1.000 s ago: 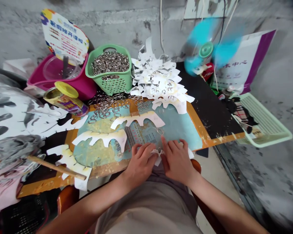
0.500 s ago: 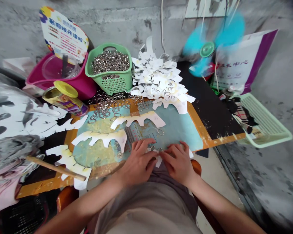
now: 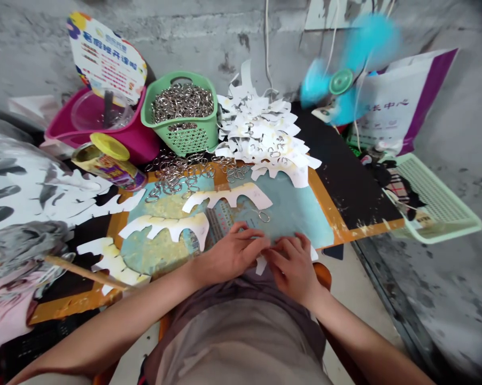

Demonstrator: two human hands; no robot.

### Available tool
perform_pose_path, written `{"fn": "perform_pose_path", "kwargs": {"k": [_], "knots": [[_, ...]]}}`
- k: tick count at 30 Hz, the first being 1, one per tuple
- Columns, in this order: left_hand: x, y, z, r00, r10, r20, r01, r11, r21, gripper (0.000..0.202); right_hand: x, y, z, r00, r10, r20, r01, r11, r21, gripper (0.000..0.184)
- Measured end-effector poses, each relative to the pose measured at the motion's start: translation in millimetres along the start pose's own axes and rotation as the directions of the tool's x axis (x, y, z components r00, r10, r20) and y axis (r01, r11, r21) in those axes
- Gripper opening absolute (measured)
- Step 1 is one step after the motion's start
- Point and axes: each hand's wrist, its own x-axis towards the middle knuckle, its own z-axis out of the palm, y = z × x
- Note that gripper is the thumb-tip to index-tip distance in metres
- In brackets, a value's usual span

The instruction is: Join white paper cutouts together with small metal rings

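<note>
At the table's front edge, my left hand (image 3: 236,252) and my right hand (image 3: 292,263) meet over a white scalloped cut-out piece (image 3: 261,266), mostly hidden under the fingers. Both hands are closed, fingertips pressed together on its upper edge. What lies between the fingertips cannot be made out. Just beyond them sits a single metal ring (image 3: 264,216). Two more cut-out pieces, one in the middle (image 3: 245,193) and one to its left (image 3: 171,224), lie on the blue-topped board (image 3: 295,208), with yellowish glue-like stains along their upper edges.
Loose metal rings (image 3: 172,174) lie before a green basket (image 3: 191,140) full of rings. A pile of white pieces (image 3: 261,128) stands beside it. A tipped can (image 3: 113,163), a wooden stick (image 3: 86,272), a spinning blue fan (image 3: 341,81) and a pale green tray (image 3: 445,187) surround the board.
My left hand has shifted right, its fingers now against my right hand's. Two rings seen between the hands are covered. My left forearm lies lower and further left, overlapping the stick's end.
</note>
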Motion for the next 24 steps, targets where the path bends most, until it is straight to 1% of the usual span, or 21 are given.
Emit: {"fn": "perform_pose_path", "kwargs": {"k": [2, 6, 7, 9, 13, 15, 22, 24], "knots": [[-0.1, -0.7, -1.5, 1.0, -0.018, 0.005, 0.018, 0.999, -0.029, 0.031, 0.5, -0.5, -0.5, 1.0, 0.005, -0.01, -0.005, 1.0, 0.004, 0.025], [1.6, -2.7, -5.5, 0.998, -0.04, 0.047, 0.046, 0.99, -0.133, 0.047, 0.9, 0.3, -0.6, 1.0, -0.003, -0.016, 0.004, 1.0, 0.022, 0.026], [2.5, -3.5, -6.1, 0.998, -0.039, 0.052, 0.047, 0.987, -0.157, 0.049, 0.8, 0.6, -0.6, 1.0, -0.004, -0.017, 0.004, 1.0, 0.025, 0.026], [4.5, -5.1, -6.2, 0.998, -0.029, 0.05, 0.037, 0.985, -0.171, 0.044, 0.3, 0.8, -0.6, 1.0, -0.004, -0.018, 0.005, 1.0, 0.023, 0.025], [8.2, -5.4, -3.3, 1.0, 0.003, 0.012, -0.001, 0.992, -0.126, 0.024, -1.1, 0.0, -0.5, 1.0, -0.005, -0.024, 0.006, 1.0, 0.016, 0.024], [8.9, -4.4, -1.7, 1.0, 0.0, -0.008, -0.001, 0.993, -0.12, 0.02, -1.7, 0.0, 0.1, 1.0, -0.005, -0.029, 0.006, 1.0, 0.022, 0.024], [4.9, -7.6, -1.1, 0.999, -0.03, 0.011, 0.032, 0.985, -0.168, 0.028, -2.9, 1.6, 2.5, 0.998, -0.011, -0.061, 0.015, 0.998, 0.066, 0.029], [5.0, -8.6, -1.5, 0.999, -0.027, 0.036, 0.033, 0.986, -0.165, 0.027, -3.5, 0.4, 2.6, 0.997, -0.003, -0.078, 0.009, 0.997, 0.076, 0.026]]}}
